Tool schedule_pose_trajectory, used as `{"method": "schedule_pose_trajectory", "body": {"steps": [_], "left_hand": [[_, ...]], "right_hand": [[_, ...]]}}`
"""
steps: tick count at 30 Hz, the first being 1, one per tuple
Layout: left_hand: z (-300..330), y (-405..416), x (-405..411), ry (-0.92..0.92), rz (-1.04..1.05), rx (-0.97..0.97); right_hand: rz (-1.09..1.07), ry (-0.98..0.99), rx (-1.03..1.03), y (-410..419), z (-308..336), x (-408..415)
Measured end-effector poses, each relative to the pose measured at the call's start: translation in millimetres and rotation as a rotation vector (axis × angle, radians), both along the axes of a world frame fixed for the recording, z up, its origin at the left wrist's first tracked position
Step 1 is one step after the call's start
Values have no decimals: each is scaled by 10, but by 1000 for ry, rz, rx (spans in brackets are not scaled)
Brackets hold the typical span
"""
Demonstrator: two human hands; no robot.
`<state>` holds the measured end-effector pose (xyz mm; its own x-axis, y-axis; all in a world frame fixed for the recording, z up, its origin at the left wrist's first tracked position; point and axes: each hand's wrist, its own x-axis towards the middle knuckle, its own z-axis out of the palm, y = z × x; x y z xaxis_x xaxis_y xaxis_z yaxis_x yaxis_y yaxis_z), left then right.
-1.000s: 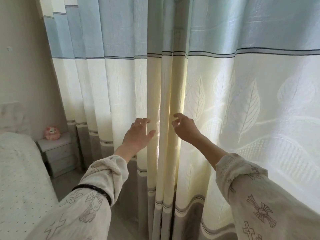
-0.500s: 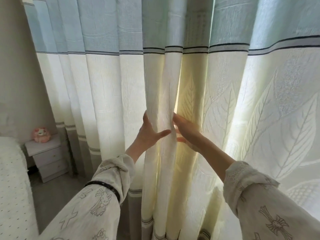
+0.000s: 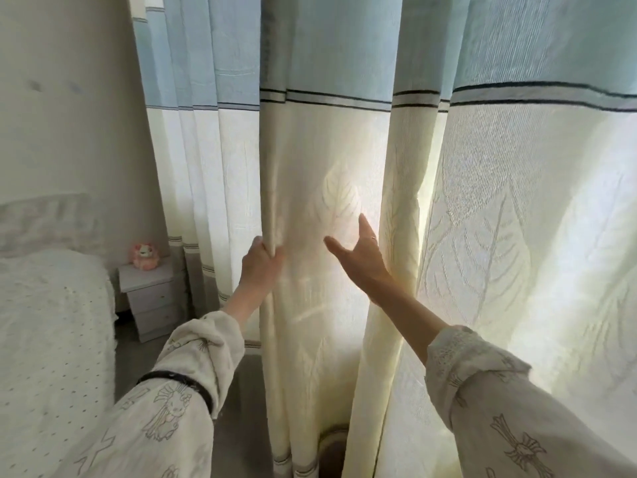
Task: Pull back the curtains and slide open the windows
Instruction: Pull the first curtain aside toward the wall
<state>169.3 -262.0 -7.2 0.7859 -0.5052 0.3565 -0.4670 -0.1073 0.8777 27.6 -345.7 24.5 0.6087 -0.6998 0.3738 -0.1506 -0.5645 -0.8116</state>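
Cream and pale-blue curtains with a leaf pattern fill the view, backlit by daylight. The left curtain hangs in folds near the wall. My left hand is shut on a vertical fold of a middle curtain panel. My right hand is spread open, its palm against the edge of the right curtain, with its outer fingers hidden behind the cloth. The windows are hidden behind the fabric.
A bed with a white dotted cover lies at the left. A small grey nightstand stands beside it by the wall with a pink plush toy on top. Grey floor shows below the curtains.
Both hands reached forward into the gap between the panels. My left hand closed on a fold and drew it left; my right hand spread open against the right panel. The view moved closer.
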Motion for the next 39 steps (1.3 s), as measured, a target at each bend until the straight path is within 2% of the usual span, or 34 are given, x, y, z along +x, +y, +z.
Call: {"method": "schedule_pose_trajectory", "body": {"steps": [4,10,14,16,18,20,22,25,28,31,35,39], "left_hand": [[3,-2,304,36,10,1],[14,-65,827,132,-334,-87],[97,-185,1230,285,-410,-131],[145,-232,1411,266,-394,-114],[157,-274,1547,176,-359,-60],[167,-314,1607,110,-349,-20],[171,-358,1634,111,-359,-20],[171,-387,1653,121,-341,-72],[174,-337,1681,146,-343,-69],[161,-257,1689,211,-370,-75],[137,-173,1617,234,-302,-87],[111,-82,1500,182,-312,-88]], "right_hand": [[-3,-31,15,-97,20,304],[-45,-15,61,-191,-24,898],[-268,-63,-4,-284,-32,1223],[-409,-150,-41,-324,11,1315],[-459,-252,-41,-316,95,1357],[-334,-380,71,-226,199,1380],[-81,-439,186,-58,322,1434],[171,-397,232,107,413,1539],[176,-331,198,148,408,1584],[89,-154,83,122,354,1517],[-151,24,-127,19,288,1363],[-261,124,-82,-61,280,1184]]}}
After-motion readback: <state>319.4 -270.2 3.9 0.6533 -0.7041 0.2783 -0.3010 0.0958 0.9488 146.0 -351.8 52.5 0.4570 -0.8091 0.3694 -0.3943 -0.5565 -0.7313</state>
